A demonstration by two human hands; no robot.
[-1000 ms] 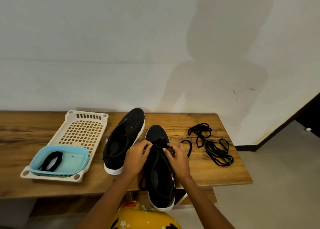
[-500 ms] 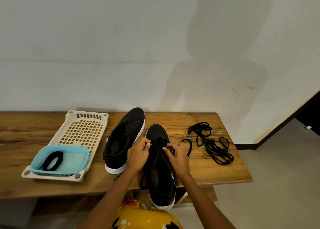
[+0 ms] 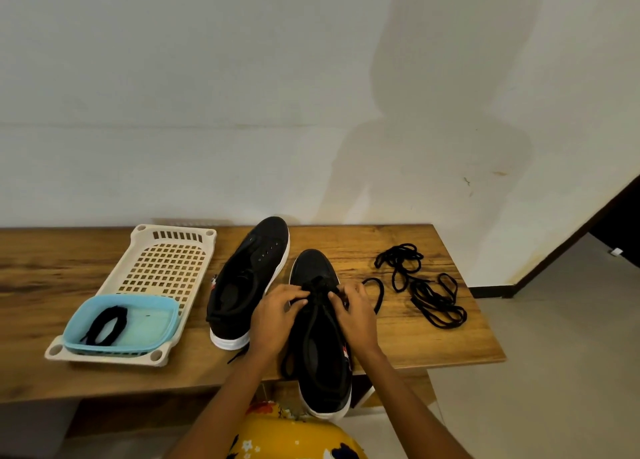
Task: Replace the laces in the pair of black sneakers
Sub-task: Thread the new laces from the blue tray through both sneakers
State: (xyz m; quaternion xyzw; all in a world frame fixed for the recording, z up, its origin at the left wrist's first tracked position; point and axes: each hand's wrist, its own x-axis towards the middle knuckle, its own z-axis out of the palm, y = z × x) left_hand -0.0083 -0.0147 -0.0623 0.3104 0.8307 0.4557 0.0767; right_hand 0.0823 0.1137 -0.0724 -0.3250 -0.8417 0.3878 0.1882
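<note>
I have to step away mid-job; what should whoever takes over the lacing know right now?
Left hand and right hand both pinch the lace at the near sneaker's eyelets; that sneaker overhangs the table edge.
Far sneaker shows bare eyelets.
Loose laces lie to the right; one lace lies in the blue tub.
Left: finish this sneaker, then lace the other.

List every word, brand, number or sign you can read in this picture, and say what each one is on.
None can be read.
Left sneaker: a small red and white tag on its side, too small to read.
Right sneaker: a similar tag beside the right hand, too blurred to read.
Tray, tub, table: no text.
</note>
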